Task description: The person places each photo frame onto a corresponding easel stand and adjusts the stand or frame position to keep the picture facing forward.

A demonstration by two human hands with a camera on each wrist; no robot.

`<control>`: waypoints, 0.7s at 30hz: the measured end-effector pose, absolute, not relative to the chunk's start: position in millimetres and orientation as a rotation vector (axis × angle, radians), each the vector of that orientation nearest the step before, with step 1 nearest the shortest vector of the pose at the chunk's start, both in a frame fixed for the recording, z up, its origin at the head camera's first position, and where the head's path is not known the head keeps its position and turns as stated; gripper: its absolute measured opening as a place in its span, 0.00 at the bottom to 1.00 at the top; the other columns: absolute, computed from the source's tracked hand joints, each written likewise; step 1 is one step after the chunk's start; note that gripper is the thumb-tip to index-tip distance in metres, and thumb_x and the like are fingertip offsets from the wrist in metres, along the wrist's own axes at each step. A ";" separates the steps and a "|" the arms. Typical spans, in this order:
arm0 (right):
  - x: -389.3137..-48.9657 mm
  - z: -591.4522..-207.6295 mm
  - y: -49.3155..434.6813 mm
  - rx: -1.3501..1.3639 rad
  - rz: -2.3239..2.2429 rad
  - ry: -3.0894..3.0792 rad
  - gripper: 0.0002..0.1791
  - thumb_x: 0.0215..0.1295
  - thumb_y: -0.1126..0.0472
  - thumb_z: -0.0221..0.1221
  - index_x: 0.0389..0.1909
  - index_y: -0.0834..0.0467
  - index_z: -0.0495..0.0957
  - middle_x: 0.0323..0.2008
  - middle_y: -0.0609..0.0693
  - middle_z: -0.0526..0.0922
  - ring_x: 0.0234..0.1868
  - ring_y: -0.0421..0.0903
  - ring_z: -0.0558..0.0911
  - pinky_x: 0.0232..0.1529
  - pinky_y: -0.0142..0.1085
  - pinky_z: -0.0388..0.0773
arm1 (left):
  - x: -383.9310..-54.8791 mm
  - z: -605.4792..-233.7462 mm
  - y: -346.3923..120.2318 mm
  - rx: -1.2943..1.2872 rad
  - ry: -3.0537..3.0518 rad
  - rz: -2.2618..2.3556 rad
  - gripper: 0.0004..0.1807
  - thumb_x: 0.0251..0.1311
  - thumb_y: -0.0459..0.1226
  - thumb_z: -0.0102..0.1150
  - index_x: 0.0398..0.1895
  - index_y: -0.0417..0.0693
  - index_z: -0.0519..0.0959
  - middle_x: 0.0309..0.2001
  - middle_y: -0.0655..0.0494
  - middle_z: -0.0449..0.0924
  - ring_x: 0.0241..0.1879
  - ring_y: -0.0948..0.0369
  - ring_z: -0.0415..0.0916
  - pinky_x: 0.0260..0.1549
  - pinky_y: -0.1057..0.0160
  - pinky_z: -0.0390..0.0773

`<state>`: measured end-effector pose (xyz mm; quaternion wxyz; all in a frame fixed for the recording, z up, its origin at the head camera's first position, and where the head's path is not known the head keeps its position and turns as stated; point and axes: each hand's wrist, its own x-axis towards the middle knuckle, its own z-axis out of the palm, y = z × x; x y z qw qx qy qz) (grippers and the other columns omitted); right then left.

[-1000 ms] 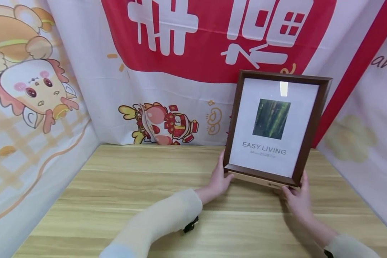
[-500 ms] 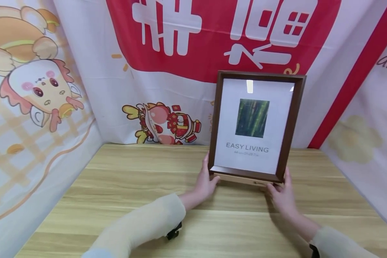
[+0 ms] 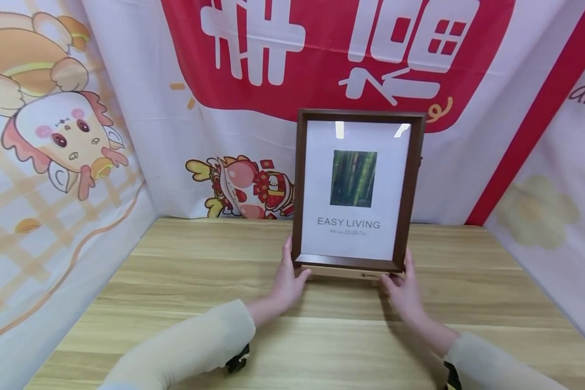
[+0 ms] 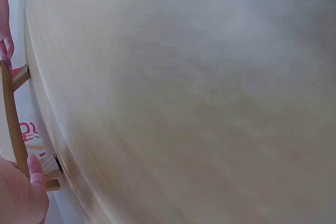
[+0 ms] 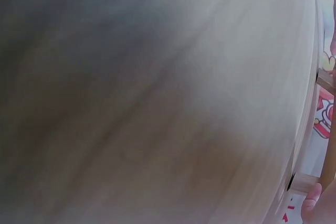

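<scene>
A dark brown picture frame (image 3: 300, 184) with a bamboo print and the words EASY LIVING leans back slightly on a light wooden easel (image 3: 338, 272), whose short feet show underneath in both wrist views. My left hand (image 3: 286, 284) grips the left end of the easel's ledge, thumb in front and fingers up along the side. At the other end my right hand (image 3: 403, 295) holds the ledge the same way. Low in the left wrist view, the left hand (image 4: 21, 192) wraps the ledge (image 4: 10, 124). The easel's back is hidden in the head view.
A wood-grain table (image 3: 214, 260) spreads around the easel on both sides. Behind it hangs a white cloth with a red printed panel (image 3: 322, 70). Printed cloths with cartoon figures also line the left wall (image 3: 34, 141) and the right side.
Both hands have shifted the easel and picture frame leftward over the table, toward the middle. The frame now faces more squarely forward. Both hands keep their hold.
</scene>
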<state>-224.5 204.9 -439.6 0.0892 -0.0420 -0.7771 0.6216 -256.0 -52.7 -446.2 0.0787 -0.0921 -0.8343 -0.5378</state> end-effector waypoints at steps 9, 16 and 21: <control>-228.4 -439.5 188.0 -0.058 1.865 -2.300 0.52 0.66 0.79 0.51 0.78 0.44 0.30 0.70 0.68 0.56 0.58 0.67 0.72 0.42 0.29 0.81 | -250.0 -442.9 -71.2 -0.205 -2.527 -1.608 0.55 0.61 0.28 0.61 0.77 0.66 0.33 0.76 0.47 0.48 0.68 0.45 0.58 0.67 0.49 0.57; -228.9 -440.1 185.6 -0.055 1.886 -2.293 0.53 0.66 0.79 0.51 0.78 0.42 0.31 0.69 0.67 0.55 0.58 0.67 0.72 0.42 0.31 0.81 | -248.2 -443.0 -73.8 -0.181 -2.537 -1.600 0.54 0.62 0.29 0.61 0.77 0.65 0.34 0.74 0.44 0.50 0.68 0.44 0.58 0.67 0.48 0.56; -229.4 -440.6 186.6 -0.072 1.897 -2.300 0.53 0.67 0.79 0.50 0.77 0.40 0.31 0.71 0.67 0.53 0.60 0.67 0.71 0.42 0.29 0.80 | -248.3 -443.1 -73.1 -0.181 -2.537 -1.606 0.54 0.61 0.29 0.61 0.77 0.67 0.34 0.75 0.47 0.51 0.69 0.47 0.56 0.68 0.49 0.54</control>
